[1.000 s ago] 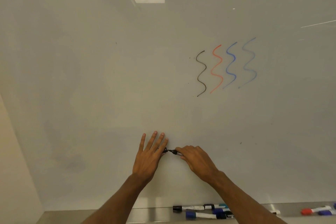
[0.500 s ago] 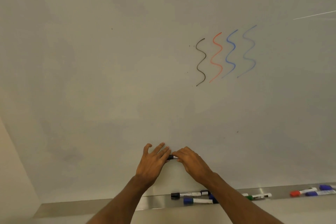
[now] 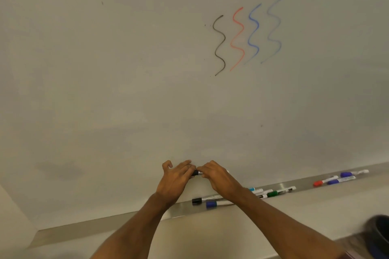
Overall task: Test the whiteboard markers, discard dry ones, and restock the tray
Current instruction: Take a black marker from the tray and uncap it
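In front of the whiteboard [image 3: 126,90], both my hands meet on one black-capped marker [image 3: 196,172]. My right hand [image 3: 217,176] grips the marker's barrel, which is mostly hidden under its fingers. My left hand [image 3: 175,178] pinches the black cap end with curled fingertips. The cap sits against the barrel. Below my hands runs the metal tray [image 3: 231,206], where a black-capped marker [image 3: 205,199], a blue-capped one [image 3: 216,203] and a green one [image 3: 277,192] lie.
Four wavy test lines, black [image 3: 220,45], red [image 3: 237,39] and two blue [image 3: 253,33], mark the board's upper right. A red marker [image 3: 323,182] and two blue ones lie farther right on the tray. A dark round bin [image 3: 379,235] shows at the lower right corner.
My left hand, spread flat a second ago with the cap apart from the marker tip, has curled and closed the cap onto the marker. The view has tilted down, revealing more tray and the bin.
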A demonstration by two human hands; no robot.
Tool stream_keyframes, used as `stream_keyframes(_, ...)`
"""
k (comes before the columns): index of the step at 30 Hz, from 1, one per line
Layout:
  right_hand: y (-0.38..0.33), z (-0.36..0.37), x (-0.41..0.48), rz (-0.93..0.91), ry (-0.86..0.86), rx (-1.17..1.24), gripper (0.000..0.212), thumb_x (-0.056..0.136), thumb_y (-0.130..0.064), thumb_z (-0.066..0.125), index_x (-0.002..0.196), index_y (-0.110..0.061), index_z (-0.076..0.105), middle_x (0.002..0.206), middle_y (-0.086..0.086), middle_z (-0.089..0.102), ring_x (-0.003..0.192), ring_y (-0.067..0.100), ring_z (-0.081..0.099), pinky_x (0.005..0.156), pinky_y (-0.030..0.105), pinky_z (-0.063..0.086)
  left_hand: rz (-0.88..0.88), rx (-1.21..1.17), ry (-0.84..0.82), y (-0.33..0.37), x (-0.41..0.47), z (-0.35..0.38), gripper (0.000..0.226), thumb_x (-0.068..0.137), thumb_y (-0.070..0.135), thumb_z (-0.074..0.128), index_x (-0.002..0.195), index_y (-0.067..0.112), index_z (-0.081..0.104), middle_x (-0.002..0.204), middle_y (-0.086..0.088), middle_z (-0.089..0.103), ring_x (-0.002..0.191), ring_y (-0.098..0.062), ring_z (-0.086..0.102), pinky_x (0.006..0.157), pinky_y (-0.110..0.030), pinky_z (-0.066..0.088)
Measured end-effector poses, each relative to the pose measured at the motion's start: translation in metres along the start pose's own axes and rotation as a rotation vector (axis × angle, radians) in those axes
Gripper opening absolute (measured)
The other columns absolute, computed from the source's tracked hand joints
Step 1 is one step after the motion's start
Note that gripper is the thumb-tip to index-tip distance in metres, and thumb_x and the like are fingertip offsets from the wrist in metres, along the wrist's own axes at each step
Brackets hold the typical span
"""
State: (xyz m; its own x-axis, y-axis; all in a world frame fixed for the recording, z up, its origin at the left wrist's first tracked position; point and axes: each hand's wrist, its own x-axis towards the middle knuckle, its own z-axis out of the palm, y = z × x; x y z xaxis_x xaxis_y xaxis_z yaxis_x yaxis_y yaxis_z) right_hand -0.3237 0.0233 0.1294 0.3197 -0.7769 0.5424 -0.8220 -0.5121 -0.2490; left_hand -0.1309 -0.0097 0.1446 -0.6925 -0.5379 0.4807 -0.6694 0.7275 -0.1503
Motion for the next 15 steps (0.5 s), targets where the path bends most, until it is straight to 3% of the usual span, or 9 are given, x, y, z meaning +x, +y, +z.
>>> stream_keyframes(4, 0.001, 0.002, -0.015, 0.032, 0.0, 0.004, 0.03, 0.089, 0.0, 0.054, 0.116, -0.01, 0.064, 0.101, 0.009, 0.066, 0.093, 0.02, 0.057, 0.081, 0.023, 0.043, 0.022, -0.033, -0.022, 0.008, -0.001, 0.009, 0.038, 0.064, 0.017, 0.09, 0.095, 0.023, 0.068, 0.099, 0.004, 0.073, 0.1, -0.013, 0.068, 0.072, -0.034, 0.02)
stream_keyframes(7, 0.003, 0.001, -0.026, 0.063, -0.012, -0.008, 0.031, 0.089, -0.002, 0.053, 0.117, -0.009, 0.063, 0.106, 0.011, 0.065, 0.098, 0.022, 0.056, 0.084, 0.022, 0.04, 0.038, -0.076, -0.041, 0.018, -0.001, 0.016, 0.035, 0.065, 0.017, 0.089, 0.093, 0.023, 0.068, 0.096, 0.002, 0.073, 0.09, -0.015, 0.069, 0.071, -0.033, 0.018)
stream_keyframes(11, 0.007, -0.006, -0.046, 0.091, -0.039, -0.014, 0.03, 0.094, -0.009, 0.048, 0.121, -0.009, 0.06, 0.109, 0.011, 0.063, 0.101, 0.02, 0.053, 0.086, 0.028, 0.044, 0.057, -0.11, -0.119, 0.034, 0.001, 0.029, 0.048, 0.058, 0.014, 0.093, 0.096, 0.024, 0.065, 0.095, 0.004, 0.071, 0.086, -0.014, 0.067, 0.073, -0.029, 0.008)
stream_keyframes(15, 0.02, -0.016, -0.065, 0.142, -0.054, -0.033, 0.034, 0.094, -0.01, 0.039, 0.121, -0.008, 0.06, 0.107, 0.011, 0.063, 0.099, 0.021, 0.053, 0.084, 0.027, 0.042, 0.081, -0.127, -0.136, 0.057, 0.013, 0.038, 0.048, 0.057, 0.012, 0.093, 0.096, 0.021, 0.066, 0.089, 0.004, 0.069, 0.081, -0.016, 0.065, 0.07, -0.032, 0.015)
